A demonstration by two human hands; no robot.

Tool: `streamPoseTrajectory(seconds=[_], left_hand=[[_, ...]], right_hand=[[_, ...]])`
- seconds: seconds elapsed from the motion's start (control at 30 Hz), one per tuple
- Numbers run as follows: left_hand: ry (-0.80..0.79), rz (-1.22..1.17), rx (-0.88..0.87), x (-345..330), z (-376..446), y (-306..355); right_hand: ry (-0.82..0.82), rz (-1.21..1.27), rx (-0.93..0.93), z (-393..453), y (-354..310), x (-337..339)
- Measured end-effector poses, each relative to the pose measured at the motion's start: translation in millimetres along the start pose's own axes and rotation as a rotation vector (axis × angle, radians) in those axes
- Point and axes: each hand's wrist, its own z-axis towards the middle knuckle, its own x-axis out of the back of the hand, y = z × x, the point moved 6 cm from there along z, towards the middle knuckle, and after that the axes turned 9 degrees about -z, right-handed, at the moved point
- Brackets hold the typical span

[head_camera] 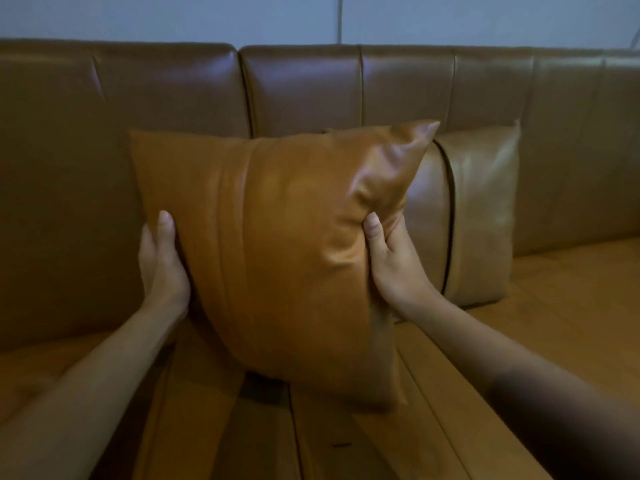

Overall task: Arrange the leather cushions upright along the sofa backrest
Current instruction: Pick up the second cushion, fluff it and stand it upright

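An orange-brown leather cushion is held up in front of the sofa backrest, slightly tilted, its bottom corner just above the seat. My left hand grips its left edge, thumb on the front face. My right hand grips its right edge, thumb pressed into the leather. Behind it on the right, a second brown leather cushion stands upright against the backrest, partly hidden by the held one.
The brown leather sofa seat stretches left and right below the cushions, with seams running toward me. A pale wall rises behind the backrest.
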Motion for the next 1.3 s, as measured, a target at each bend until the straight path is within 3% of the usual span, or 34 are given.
streamPoseTrajectory(seconds=[0.13,0.33,0.47,0.67,0.9,1.3], left_hand=[[0.191,0.061,-0.158,31.3,0.5,18.7],[0.390,0.140,-0.234,60.9,-9.3,24.3],[0.340,0.183,-0.229,67.6,-10.5,12.7],[0.199,0.255,-0.237,63.2,-10.0,-4.8],[0.243,0.250,-0.215,52.6,7.3,-7.1],[0.296,0.326,-0.135,40.8,15.6,-20.9]], right_hand=[[-0.021,0.029,-0.110,17.7,-7.8,-36.9],[-0.092,-0.031,-0.216,43.2,-5.6,-88.4],[-0.104,-0.061,-0.278,49.8,13.3,-107.3],[0.005,-0.049,-0.305,47.4,27.9,-111.2],[0.013,-0.018,-0.081,54.1,5.1,-103.2],[-0.104,-0.057,-0.170,76.4,33.3,-111.7]])
